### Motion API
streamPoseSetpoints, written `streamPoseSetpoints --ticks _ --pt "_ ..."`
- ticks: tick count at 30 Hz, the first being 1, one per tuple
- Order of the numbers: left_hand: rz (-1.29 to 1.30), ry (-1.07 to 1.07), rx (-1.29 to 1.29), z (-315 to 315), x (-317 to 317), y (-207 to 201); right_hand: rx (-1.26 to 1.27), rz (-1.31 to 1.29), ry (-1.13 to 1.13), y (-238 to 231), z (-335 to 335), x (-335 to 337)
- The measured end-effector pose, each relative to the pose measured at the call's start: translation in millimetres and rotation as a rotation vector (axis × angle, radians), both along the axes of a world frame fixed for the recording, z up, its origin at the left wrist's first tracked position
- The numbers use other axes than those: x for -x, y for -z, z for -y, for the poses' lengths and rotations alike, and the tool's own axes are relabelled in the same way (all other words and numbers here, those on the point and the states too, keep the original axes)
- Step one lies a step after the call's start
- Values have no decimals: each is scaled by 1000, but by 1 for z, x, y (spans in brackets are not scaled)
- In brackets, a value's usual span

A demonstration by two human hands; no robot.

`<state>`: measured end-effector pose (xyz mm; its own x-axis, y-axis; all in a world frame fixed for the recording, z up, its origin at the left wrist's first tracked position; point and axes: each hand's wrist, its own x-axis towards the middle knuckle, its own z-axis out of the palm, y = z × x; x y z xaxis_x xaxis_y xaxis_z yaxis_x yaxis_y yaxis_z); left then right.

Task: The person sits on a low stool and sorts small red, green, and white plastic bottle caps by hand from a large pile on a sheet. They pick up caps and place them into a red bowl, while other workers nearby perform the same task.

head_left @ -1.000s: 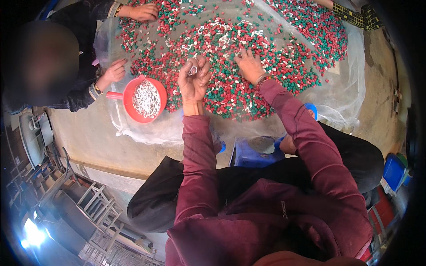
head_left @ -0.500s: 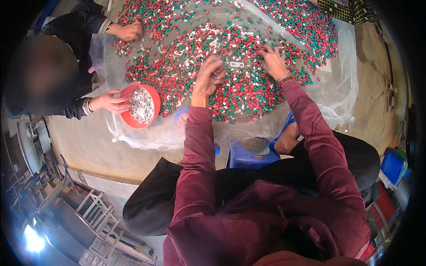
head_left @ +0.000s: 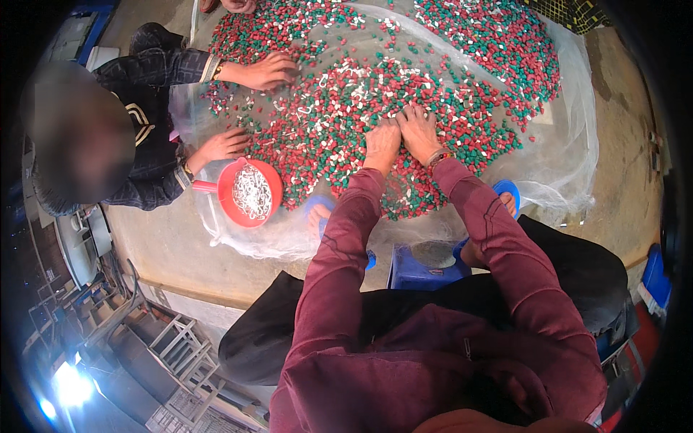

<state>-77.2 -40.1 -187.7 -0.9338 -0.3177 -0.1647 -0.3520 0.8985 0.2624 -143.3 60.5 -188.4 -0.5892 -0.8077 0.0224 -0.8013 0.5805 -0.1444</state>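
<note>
A wide heap of small red, green and white pieces (head_left: 339,159) lies spread over a translucent sheet (head_left: 570,166) on the floor. My left hand (head_left: 382,146) rests low on the middle of the heap, fingers curled down. Right beside it, almost touching, my right hand (head_left: 419,133) also bends its fingers into the pieces. Both hands look closed, and their fingertips are hidden, so what they hold cannot be made out. White link-shaped pieces (head_left: 303,108) lie scattered among the coloured ones.
At left a co-worker's hands (head_left: 274,71) reach over the heap. Near them stands a red handled bowl (head_left: 225,189) holding white links (head_left: 251,191). Another person's hand (head_left: 238,6) shows at the top. A blue stool (head_left: 404,274) and blue sandals (head_left: 507,189) are close to me.
My hands, apart before, have come together low on the heap. The co-worker has let go of the red bowl, and both their hands are now at the pieces.
</note>
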Motion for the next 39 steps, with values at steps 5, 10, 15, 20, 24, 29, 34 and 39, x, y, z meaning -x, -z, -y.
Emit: streamPoseSetpoints --ticks 5,10,15,20,24,29,34,39 --pt "-21 -146 -135 3 -10 -8 64 160 39 4 -15 9" --pt "-156 -288 -246 20 -23 -19 136 176 55 -3 -26 18" --pt "-128 -142 -199 9 -19 -16 47 112 -38 -10 -17 15" --pt "-65 -93 -66 -4 -6 -2 -53 51 -137 -3 -13 14" --pt "-42 -124 -22 -9 -7 13 -27 -73 -150 2 -11 12" --pt "97 -190 -152 -3 -21 8 204 123 -76 -6 -21 6" --pt "-95 -258 -403 -17 -23 -32 428 665 257 -17 -37 6" --pt "-471 -556 -648 -21 -46 -57 693 867 229 -51 -26 -6"
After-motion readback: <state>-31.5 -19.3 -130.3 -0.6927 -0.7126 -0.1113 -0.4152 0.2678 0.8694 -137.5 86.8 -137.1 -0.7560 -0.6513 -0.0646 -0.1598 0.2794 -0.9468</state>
